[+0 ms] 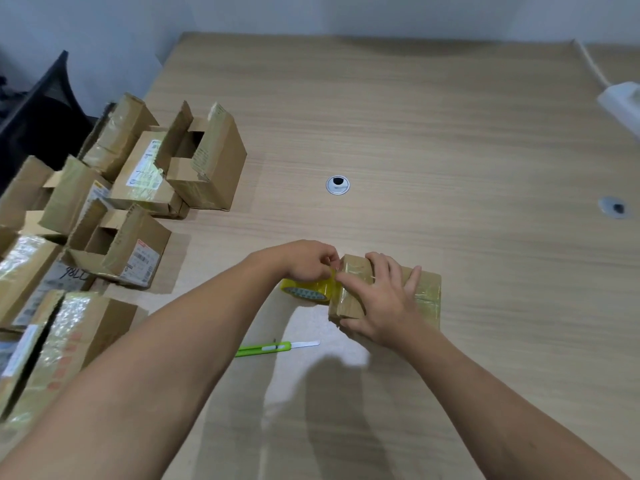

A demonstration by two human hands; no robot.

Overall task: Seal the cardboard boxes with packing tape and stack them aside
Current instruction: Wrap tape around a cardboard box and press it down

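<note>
A small closed cardboard box [427, 292] lies on the wooden table [415, 133] in front of me, with strips of clear tape across it. My right hand [384, 299] lies spread over its top, fingers straight, holding it down. Against the box's left end sits a yellow roll of packing tape [306, 289]. My left hand [311, 259] is above the roll, fingers curled, pinching the tape at the box's left edge. A green utility knife [277, 348] with its blade out lies on the table just in front of the box.
Several cardboard boxes crowd the table's left side, some open with flaps up [204, 157], [114, 244], some taped shut [72, 327]. Two round cable grommets [337, 185], [613, 207] are set in the tabletop. A white power strip [623, 102] lies at the far right.
</note>
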